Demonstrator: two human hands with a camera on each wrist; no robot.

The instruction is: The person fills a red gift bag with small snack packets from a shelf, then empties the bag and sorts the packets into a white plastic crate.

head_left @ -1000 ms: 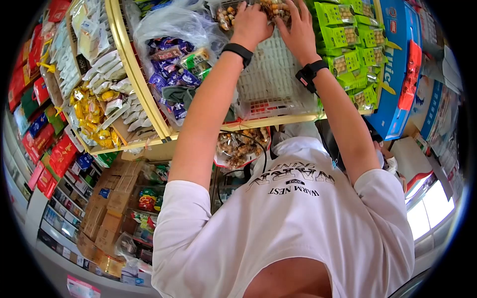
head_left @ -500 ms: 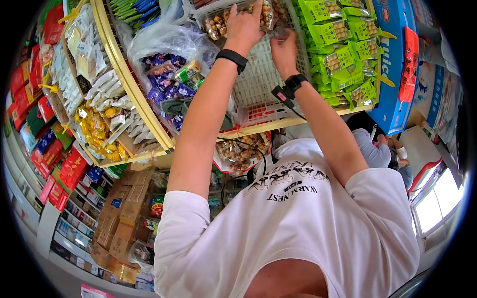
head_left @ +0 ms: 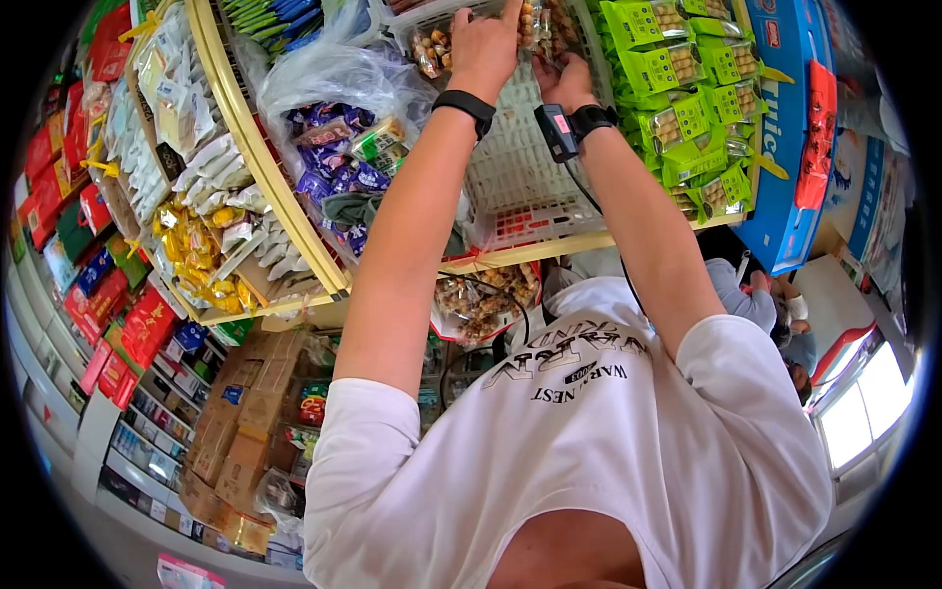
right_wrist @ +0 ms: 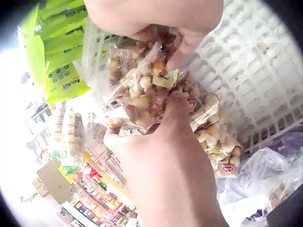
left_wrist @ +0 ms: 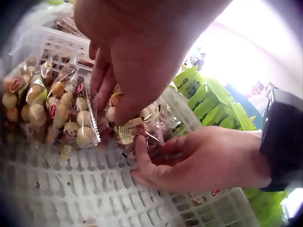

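A row of clear packets [left_wrist: 38, 111] filled with small round brown-and-cream snacks lies at the far end of a white plastic basket [left_wrist: 90, 189]. My left hand [head_left: 483, 49] is over these packets, thumb and fingers spread around a snack packet [right_wrist: 142, 101] at the row's right end. Beside it, my right hand [head_left: 566, 83] pinches the near edge of this same packet with curled fingers, close to a small pale-yellow label [right_wrist: 164, 79]. The right fingertips are partly hidden behind the packet in the left wrist view.
Green snack packs [head_left: 677, 118] fill the space right of the basket. On the left stand purple-wrapped sweets [head_left: 339, 157] in a clear plastic bag [head_left: 343, 74]. A yellow shelf edge [head_left: 520, 253] runs along the front, with a bag of brown snacks [head_left: 486, 304] below.
My right hand has drawn back from the far packets, then come in beside the packet at the row's right end. My left hand has stayed over the packets, shifting slightly.
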